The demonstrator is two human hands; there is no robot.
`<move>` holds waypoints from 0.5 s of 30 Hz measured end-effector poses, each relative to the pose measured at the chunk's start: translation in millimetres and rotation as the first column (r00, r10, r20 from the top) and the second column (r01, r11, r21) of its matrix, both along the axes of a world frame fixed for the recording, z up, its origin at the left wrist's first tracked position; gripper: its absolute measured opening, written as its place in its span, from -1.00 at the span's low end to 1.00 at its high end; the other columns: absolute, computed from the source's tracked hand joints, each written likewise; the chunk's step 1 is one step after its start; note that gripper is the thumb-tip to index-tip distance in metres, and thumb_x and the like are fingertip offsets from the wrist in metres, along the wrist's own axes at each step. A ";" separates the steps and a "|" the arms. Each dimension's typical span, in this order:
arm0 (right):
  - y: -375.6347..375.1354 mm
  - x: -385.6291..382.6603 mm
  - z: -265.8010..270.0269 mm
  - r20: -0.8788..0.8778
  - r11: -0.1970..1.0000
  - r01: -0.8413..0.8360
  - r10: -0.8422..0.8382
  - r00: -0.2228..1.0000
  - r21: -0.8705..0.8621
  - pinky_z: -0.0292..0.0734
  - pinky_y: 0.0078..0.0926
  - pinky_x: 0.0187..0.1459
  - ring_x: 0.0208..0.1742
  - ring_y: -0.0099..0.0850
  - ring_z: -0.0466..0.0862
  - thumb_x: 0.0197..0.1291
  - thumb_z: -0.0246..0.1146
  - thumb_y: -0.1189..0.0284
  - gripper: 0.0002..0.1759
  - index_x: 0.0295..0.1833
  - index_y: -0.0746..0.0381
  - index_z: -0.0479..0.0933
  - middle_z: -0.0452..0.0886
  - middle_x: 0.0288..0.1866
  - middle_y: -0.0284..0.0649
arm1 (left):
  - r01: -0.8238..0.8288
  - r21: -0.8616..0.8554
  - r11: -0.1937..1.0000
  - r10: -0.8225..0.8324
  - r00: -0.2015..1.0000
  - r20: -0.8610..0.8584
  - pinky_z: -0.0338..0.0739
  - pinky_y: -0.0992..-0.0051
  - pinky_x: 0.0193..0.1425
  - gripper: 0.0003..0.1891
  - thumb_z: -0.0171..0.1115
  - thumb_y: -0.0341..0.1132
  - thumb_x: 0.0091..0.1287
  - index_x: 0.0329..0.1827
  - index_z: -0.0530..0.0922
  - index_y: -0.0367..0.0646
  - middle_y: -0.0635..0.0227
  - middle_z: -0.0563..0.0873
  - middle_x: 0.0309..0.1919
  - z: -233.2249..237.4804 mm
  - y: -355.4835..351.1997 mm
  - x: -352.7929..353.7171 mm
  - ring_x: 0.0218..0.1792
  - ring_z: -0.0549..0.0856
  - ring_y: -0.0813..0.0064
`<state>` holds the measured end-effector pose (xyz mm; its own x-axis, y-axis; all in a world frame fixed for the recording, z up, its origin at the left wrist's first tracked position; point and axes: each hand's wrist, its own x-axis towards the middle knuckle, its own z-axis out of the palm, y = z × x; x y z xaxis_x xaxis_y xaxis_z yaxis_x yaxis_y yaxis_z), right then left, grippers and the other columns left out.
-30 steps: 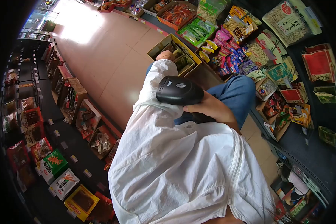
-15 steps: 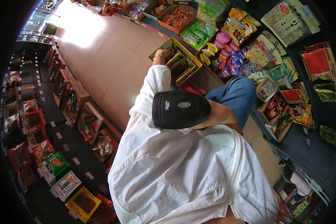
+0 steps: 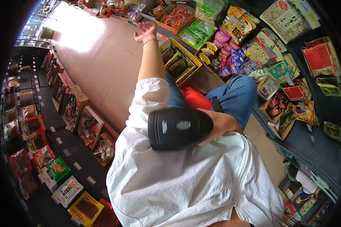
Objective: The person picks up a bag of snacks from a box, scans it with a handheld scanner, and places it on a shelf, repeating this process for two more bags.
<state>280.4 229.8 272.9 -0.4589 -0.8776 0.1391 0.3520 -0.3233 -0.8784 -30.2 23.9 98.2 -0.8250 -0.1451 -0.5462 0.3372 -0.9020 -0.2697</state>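
My left hand [image 3: 146, 32] is raised at upper centre, palm up, fingers apart and slightly curled, with nothing in it. A thin bracelet circles its wrist. It is beside the far left corner of a yellow-edged box [image 3: 196, 63], apart from it. Dark green packets [image 3: 177, 65] stand in rows inside the box. A black rounded device [image 3: 180, 128] covers the place where my right forearm ends, in front of my white jacket. My right hand and its fingers are hidden behind the device, so its hold cannot be made out.
Open boxes of orange-red packets [image 3: 176, 17], green packets [image 3: 196, 34] and colourful sweets [image 3: 231, 56] line the right-hand shelving. Bagged snacks hang beyond. At left is a dark shelf [image 3: 66, 151] with packaged goods. My bent knee [image 3: 238, 90] and a red object [image 3: 196, 99] are near the box.
My left hand has come out of the yellow-edged box, moved up and left, and opened. The black device has shifted slightly down and left. More of the red object shows.
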 end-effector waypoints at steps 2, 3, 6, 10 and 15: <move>0.4 -1.4 -2.8 -0.036 0.975 0.015 -0.007 0.999 0.223 0.26 -0.63 0.06 0.02 -0.57 0.37 -0.14 0.23 0.60 -0.43 0.09 0.33 0.27 0.41 0.02 -0.25 | -0.021 0.085 0.996 0.032 0.991 -0.131 0.37 0.40 -0.33 -0.60 -0.08 0.07 0.02 -0.41 0.47 -0.11 0.44 0.55 -0.47 10.4 -0.6 -5.0 -0.38 0.49 0.51; -5.3 -0.8 -5.7 -0.062 0.970 0.188 -0.180 0.982 0.155 0.27 -0.64 0.05 0.01 -0.57 0.39 -0.14 0.23 0.60 -0.41 0.11 0.33 0.25 0.41 0.01 -0.24 | -0.021 0.084 0.996 0.032 0.991 -0.131 0.37 0.40 -0.33 -0.60 -0.08 0.07 0.02 -0.41 0.47 -0.11 0.44 0.55 -0.47 14.8 -1.3 -5.3 -0.38 0.49 0.51; -6.8 2.6 -0.6 0.028 0.945 0.315 -0.319 0.947 0.092 0.32 -0.64 0.02 -0.06 -0.57 0.45 -0.15 0.24 0.60 -0.38 0.13 0.34 0.25 0.45 -0.04 -0.23 | -0.060 0.083 0.995 0.071 0.988 -0.134 0.34 0.42 -0.39 -0.57 -0.08 0.11 0.01 -0.42 0.45 -0.10 0.45 0.53 -0.50 23.2 -4.7 -4.6 -0.44 0.48 0.53; 1.4 3.9 -4.5 0.144 0.958 0.262 -0.277 0.950 0.113 0.35 -0.62 -0.01 -0.11 -0.56 0.49 -0.16 0.24 0.60 -0.38 0.12 0.33 0.27 0.49 -0.09 -0.22 | -0.062 0.065 0.996 0.066 0.996 -0.067 0.34 0.42 -0.40 -0.58 -0.10 0.10 0.02 -0.43 0.45 -0.10 0.45 0.52 -0.51 14.3 -13.2 1.6 -0.45 0.48 0.53; 10.6 7.7 -10.7 0.177 0.958 0.242 -0.268 0.947 0.155 0.37 -0.61 -0.02 -0.12 -0.55 0.50 -0.16 0.24 0.60 -0.39 0.12 0.34 0.27 0.50 -0.10 -0.21 | 0.120 -0.253 0.960 -0.143 0.987 -0.075 0.39 0.42 -0.46 -0.69 -0.07 -0.04 0.06 -0.41 0.45 -0.10 0.40 0.51 -0.54 -32.0 -14.1 7.5 -0.50 0.48 0.49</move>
